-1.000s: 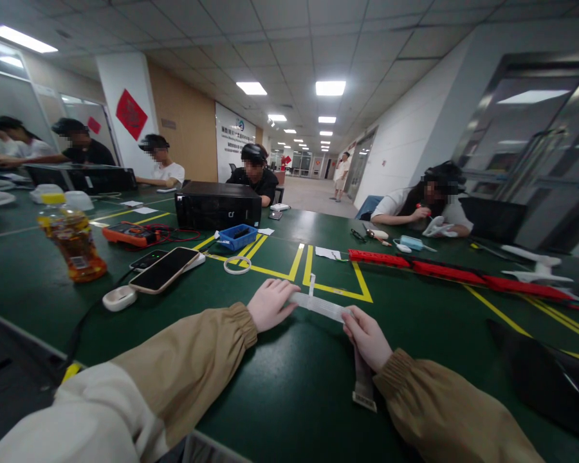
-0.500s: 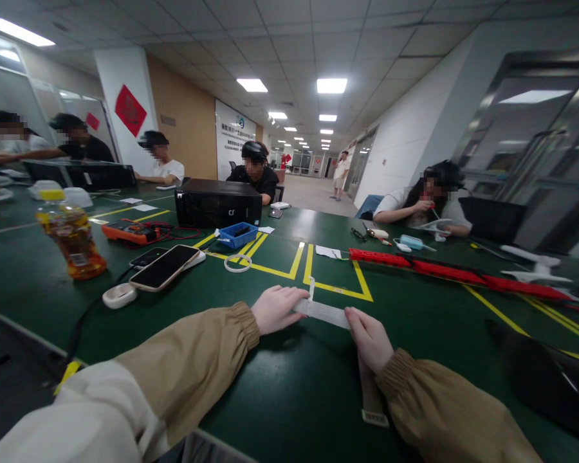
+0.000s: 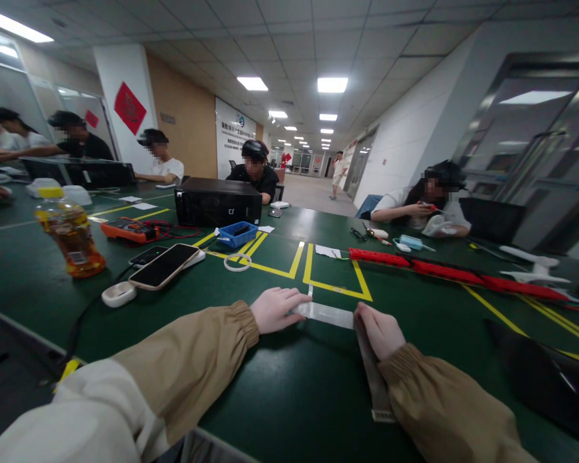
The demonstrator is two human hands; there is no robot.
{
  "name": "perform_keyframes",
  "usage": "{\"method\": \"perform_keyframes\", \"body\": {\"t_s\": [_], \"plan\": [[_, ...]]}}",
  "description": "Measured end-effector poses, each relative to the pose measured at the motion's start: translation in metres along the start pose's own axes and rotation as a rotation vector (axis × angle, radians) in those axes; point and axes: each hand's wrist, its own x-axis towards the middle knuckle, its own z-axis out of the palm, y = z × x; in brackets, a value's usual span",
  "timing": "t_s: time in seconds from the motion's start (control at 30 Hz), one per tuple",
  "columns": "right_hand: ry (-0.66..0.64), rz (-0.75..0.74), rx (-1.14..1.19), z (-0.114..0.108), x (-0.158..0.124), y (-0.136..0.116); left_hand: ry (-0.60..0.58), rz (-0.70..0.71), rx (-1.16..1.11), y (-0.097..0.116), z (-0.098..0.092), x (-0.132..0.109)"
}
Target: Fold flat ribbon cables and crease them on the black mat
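A grey flat ribbon cable stretches between my two hands just above the green table. My left hand is closed on the cable's left end, its fingers pinching from above. A small white strip sticks up beside those fingertips. My right hand pinches the cable farther along between thumb and fingers. From there the rest of the cable hangs toward me, ending in a pale connector near my right sleeve. The right hand's lower fingers are partly hidden.
Ahead lie a white ring, a blue tray and a black box. Phones, a multimeter and a drink bottle stand left. A red strip crosses the right side. Several co-workers sit around.
My right hand has slid slightly to the right, so a longer piece of cable shows between the hands. The hanging end has shifted right too. My left hand is almost still.
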Motion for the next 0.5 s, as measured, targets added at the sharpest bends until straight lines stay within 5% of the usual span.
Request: {"method": "perform_keyframes", "body": {"t_s": [0.2, 0.33, 0.5], "plan": [[0.068, 0.15, -0.479, -0.05, 0.017, 0.063, 0.014, 0.035, -0.008, -0.003, 0.0, -0.001], [0.125, 0.558, -0.601, -0.076, 0.012, 0.124, 0.021, 0.101, -0.003, -0.004, 0.001, -0.002], [0.445, 0.774, -0.788, -0.09, -0.01, 0.167, 0.026, 0.143, 0.003, -0.005, 0.004, -0.003]]}}
